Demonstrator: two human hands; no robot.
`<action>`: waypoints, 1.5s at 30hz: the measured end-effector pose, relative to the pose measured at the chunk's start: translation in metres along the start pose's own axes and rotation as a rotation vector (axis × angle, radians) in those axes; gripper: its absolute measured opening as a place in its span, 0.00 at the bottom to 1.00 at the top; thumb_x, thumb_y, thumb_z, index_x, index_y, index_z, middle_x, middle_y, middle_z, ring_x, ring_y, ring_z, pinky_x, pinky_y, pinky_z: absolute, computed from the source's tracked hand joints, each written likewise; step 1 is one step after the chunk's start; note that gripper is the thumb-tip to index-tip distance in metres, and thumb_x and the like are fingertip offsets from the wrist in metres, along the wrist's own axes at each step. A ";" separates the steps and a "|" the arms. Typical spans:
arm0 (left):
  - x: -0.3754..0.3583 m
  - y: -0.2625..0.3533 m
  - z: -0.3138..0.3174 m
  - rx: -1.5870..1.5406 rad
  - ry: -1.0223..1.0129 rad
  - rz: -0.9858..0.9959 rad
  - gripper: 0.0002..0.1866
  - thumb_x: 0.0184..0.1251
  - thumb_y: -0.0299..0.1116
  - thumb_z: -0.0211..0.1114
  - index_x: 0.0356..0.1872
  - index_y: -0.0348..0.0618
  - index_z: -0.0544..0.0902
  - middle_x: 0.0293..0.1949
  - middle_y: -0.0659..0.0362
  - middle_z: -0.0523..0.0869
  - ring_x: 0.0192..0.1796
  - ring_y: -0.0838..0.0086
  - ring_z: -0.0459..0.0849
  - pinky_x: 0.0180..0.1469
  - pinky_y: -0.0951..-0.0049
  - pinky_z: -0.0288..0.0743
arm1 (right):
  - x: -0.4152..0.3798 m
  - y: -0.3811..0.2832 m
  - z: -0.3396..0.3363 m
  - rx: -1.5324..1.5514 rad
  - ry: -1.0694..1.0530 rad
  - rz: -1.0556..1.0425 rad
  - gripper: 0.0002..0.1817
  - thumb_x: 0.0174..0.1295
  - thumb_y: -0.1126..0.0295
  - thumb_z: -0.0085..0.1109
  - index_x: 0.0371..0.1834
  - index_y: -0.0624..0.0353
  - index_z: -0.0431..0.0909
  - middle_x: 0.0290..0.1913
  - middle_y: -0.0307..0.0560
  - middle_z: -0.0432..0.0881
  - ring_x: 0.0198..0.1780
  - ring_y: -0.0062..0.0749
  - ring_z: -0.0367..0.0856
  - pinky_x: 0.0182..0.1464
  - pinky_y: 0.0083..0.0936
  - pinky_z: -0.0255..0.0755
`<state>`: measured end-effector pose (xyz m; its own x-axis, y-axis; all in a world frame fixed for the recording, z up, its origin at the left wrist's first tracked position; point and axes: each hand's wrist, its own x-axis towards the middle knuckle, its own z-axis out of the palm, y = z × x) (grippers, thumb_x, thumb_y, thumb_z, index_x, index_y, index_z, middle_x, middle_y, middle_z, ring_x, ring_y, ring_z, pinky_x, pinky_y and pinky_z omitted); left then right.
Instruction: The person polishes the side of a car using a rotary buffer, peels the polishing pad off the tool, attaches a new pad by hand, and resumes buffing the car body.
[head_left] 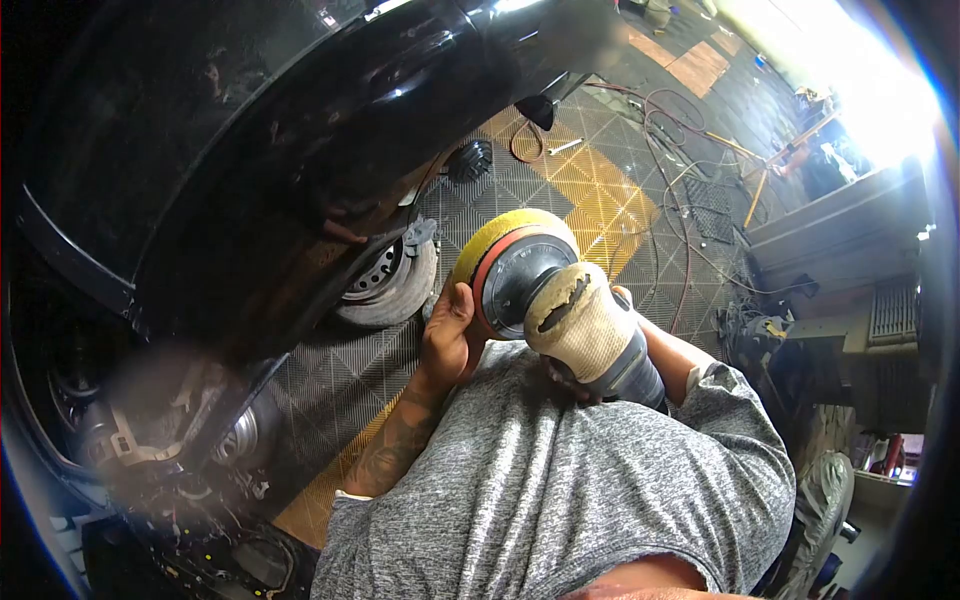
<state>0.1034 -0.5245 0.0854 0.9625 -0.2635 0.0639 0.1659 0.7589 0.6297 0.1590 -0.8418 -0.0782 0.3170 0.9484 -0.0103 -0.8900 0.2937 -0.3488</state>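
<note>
A polisher (640,372) with a torn, light cloth cover round its neck is held close to my chest. Its round head carries a black backing plate, an orange ring and a yellow foam pad (515,222), tilted up and away from me. My left hand (452,335) grips the pad's left edge, thumb on the near side and fingers mostly hidden behind it. Around the tool's body wraps my right hand (622,296), largely covered by the polisher, with only parts of it showing. The black car panel (330,130) is to the left, apart from the pad.
A wheel (390,285) stands under the car's arch. Hoses and cords (680,215) run over the tiled floor (340,380), near a wrench (565,147). A bright work lamp (885,110) shines at upper right. Workshop equipment (770,345) stands on the right.
</note>
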 end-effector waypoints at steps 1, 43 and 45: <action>0.001 0.000 0.002 -0.003 0.020 -0.001 0.24 0.87 0.44 0.43 0.73 0.40 0.68 0.70 0.52 0.77 0.72 0.62 0.75 0.75 0.55 0.68 | -0.003 0.001 -0.003 -0.006 0.009 0.010 0.53 0.55 0.34 0.65 0.81 0.49 0.62 0.79 0.64 0.62 0.75 0.64 0.66 0.74 0.60 0.63; -0.003 -0.028 -0.025 -0.466 -0.124 -0.232 0.26 0.75 0.50 0.64 0.63 0.41 0.81 0.67 0.57 0.81 0.72 0.64 0.74 0.78 0.56 0.59 | 0.011 -0.025 0.165 -1.169 0.522 -0.184 0.55 0.29 0.51 0.90 0.62 0.72 0.76 0.54 0.53 0.86 0.56 0.37 0.84 0.65 0.35 0.75; 0.007 -0.020 -0.027 0.314 -0.464 -0.072 0.36 0.68 0.52 0.71 0.68 0.37 0.74 0.71 0.52 0.75 0.76 0.59 0.67 0.78 0.55 0.54 | 0.041 -0.030 0.156 -1.136 0.513 -0.158 0.55 0.32 0.47 0.88 0.62 0.73 0.75 0.52 0.56 0.85 0.56 0.42 0.83 0.64 0.38 0.75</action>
<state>0.1130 -0.5253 0.0524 0.7443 -0.5960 0.3013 0.0875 0.5344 0.8407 0.1476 -0.7934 0.0780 0.7115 0.6821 -0.1689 -0.1276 -0.1109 -0.9856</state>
